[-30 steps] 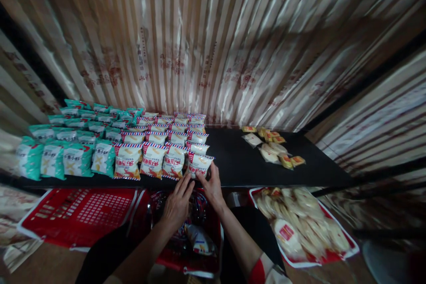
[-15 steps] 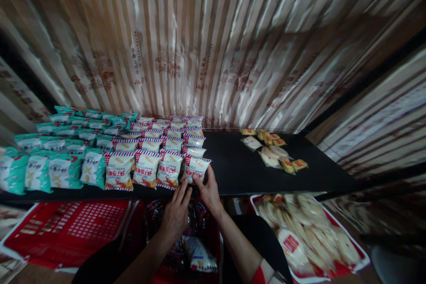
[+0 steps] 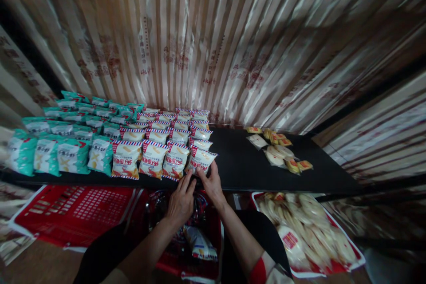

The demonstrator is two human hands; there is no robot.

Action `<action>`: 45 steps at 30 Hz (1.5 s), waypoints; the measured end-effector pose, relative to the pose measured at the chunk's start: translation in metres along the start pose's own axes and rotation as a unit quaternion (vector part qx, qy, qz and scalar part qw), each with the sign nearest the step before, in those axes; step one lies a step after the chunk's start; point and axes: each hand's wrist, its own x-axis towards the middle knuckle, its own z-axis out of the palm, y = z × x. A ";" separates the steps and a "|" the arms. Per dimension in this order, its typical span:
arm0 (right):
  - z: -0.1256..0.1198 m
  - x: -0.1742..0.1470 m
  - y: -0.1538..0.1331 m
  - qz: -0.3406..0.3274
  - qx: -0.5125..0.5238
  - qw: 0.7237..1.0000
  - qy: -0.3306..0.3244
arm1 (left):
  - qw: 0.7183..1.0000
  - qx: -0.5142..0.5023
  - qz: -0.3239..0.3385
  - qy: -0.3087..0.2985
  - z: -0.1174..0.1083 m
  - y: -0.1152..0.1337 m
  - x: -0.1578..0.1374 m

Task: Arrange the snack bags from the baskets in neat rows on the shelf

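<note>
Backdrop: brown-and-white striped, creased sheeting (image 3: 186, 44) with dark red printed motifs and small vertical characters, too blurred to read.
Below it, a long black shelf (image 3: 239, 164).
Under its front edge, three red plastic baskets with white rims: left basket (image 3: 66, 222), middle basket (image 3: 222, 244), right basket (image 3: 359, 257). The right basket holds clear-bagged pale rounds (image 3: 301, 235), one with a red label, text illegible.

Pose: both forearms reach forward over the middle basket. Left hand (image 3: 180, 202): back uppermost, fingers extended and unclenched, tips at the packet's lower left. Right hand (image 3: 211, 186): thumb on the packet's front face, other fingers along its right side; they grasp its lower right part.

Shelf, left end: teal-and-white snack bags (image 3: 73, 155) in rows; front labels partly legible, "小虾". Beside them, cream snack packets with red-blue striped edges (image 3: 153, 159), in four columns; bold red characters, not read with certainty.

Handled item: cream snack packet at the front right corner (image 3: 202, 157), on the shelf near its edge, top tilted right.

Smallest: yellow packets (image 3: 293, 166) on the shelf's right, lettering too small.
</note>
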 end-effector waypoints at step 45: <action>-0.058 -0.158 0.020 0.108 -0.084 0.964 -0.226 | 0.941 -0.192 -0.143 -0.239 0.005 0.006 -0.088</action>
